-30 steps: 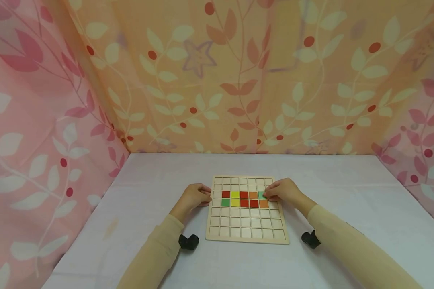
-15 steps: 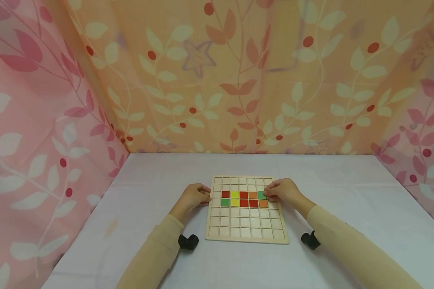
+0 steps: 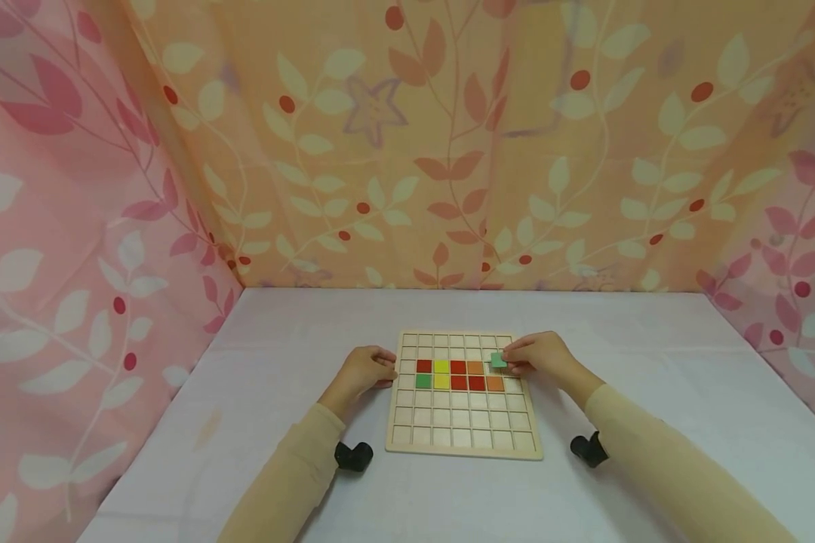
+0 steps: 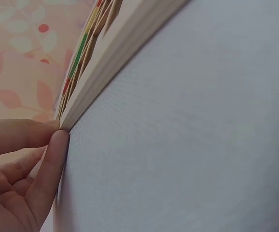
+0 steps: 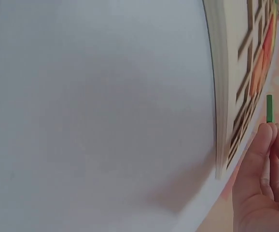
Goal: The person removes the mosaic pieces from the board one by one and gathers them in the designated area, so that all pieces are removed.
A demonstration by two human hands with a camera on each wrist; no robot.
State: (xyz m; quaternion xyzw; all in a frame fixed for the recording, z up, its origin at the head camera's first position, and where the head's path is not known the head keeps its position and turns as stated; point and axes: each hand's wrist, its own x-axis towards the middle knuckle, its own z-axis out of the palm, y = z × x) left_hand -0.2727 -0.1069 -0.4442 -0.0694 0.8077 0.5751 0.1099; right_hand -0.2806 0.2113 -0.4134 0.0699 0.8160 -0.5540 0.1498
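A pale wooden grid board [image 3: 461, 418] lies flat on the table, with red, yellow, orange and green square tiles in two of its rows. My right hand [image 3: 545, 356] pinches a light green tile [image 3: 498, 360] by its edge, between thumb and fingers. That tile is raised above the board; the right wrist view shows it edge-on as a thin green strip [image 5: 269, 108], apart from the grid. At the board's left edge, my left hand [image 3: 367, 367] grips the rim. Its thumb [image 4: 57, 150] and index finger meet at the wooden edge in the left wrist view.
White cloth covers the table [image 3: 299, 317]. Patterned curtains [image 3: 448, 151] stand behind it and on both sides. A black device [image 3: 355, 456] sits at the left wrist and another black device [image 3: 588, 450] at the right.
The green tile has come up out of its cell near the right end of the upper coloured row. My right hand has shifted slightly right with it. The left hand stays put.
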